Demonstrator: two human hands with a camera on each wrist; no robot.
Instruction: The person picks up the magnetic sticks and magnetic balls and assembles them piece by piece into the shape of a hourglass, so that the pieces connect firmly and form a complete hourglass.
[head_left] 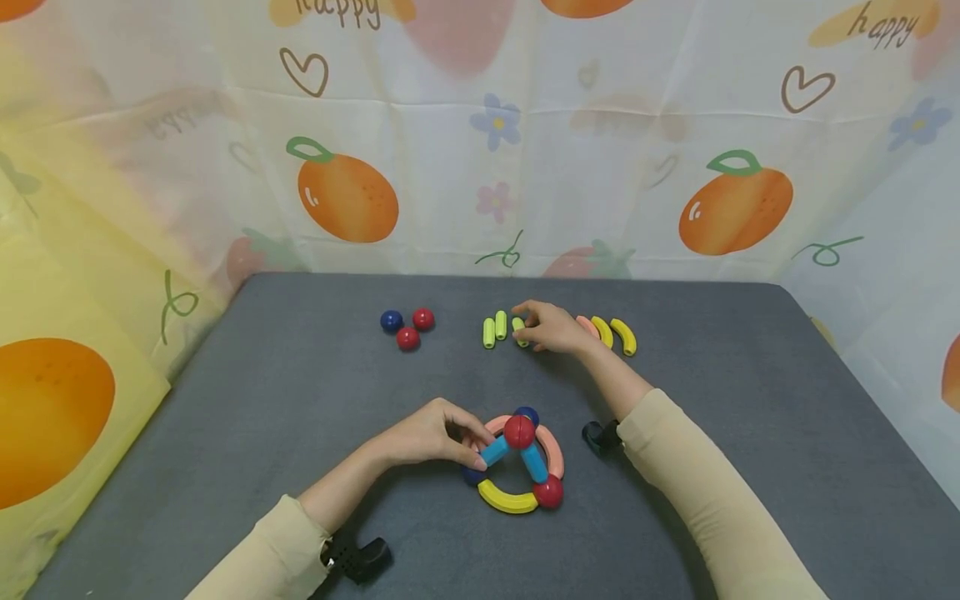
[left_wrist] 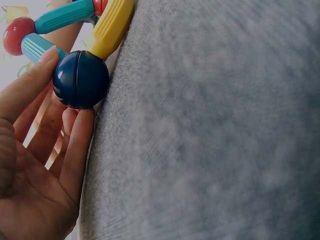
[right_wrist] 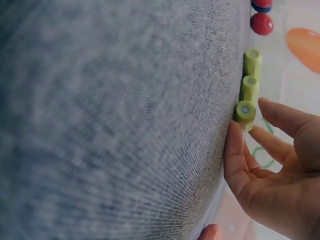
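Observation:
In the head view, my left hand (head_left: 438, 437) holds a magnetic ball-and-rod frame at its left side. The left wrist view has the thumb on a light blue rod (left_wrist: 37, 46) and fingers beside a dark blue ball (left_wrist: 81, 80). A red ball (head_left: 519, 432) tops the frame; its base includes a yellow curved rod (head_left: 507, 498), pink curved rods (head_left: 553, 452) and another red ball (head_left: 549, 492). Farther back, my right hand (head_left: 553, 327) is at the rightmost short green rod (right_wrist: 245, 111). A fingertip lies against that rod, while the thumb stands apart from it.
Two more green rods (head_left: 489, 332) lie left of the right hand. Two red balls and a blue ball (head_left: 392, 322) sit at the back left. Right of the hand lie yellow curved rods (head_left: 624, 337) and a pink one (head_left: 588, 326), partly hidden. A printed curtain (head_left: 450, 192) hangs behind the grey table (head_left: 300, 400).

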